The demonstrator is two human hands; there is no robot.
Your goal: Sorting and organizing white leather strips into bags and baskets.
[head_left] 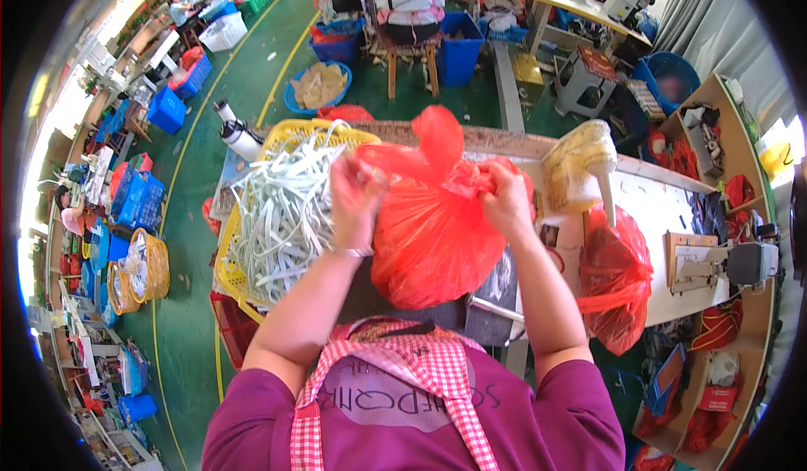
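Note:
A full red plastic bag (437, 244) stands in front of me on the worktable, its top gathered and twisted, with a loose flap sticking up. My right hand (507, 200) is closed on the gathered top at the bag's right side. At the upper left of the bag, my left hand (357, 198) pinches a part of the red plastic; its fingers are slightly blurred. What fills the bag is hidden. Just left of my left hand, a yellow plastic basket (225, 273) holds a heap of pale, narrow strips (282, 219).
A white bottle (242, 141) stands behind the basket. To the right are a wrapped yellowish machine part (580, 164), another red bag (616, 278) hanging at the table edge, and a sewing machine (731, 265). Beyond the table a person (412, 5) sits near blue bins (460, 47).

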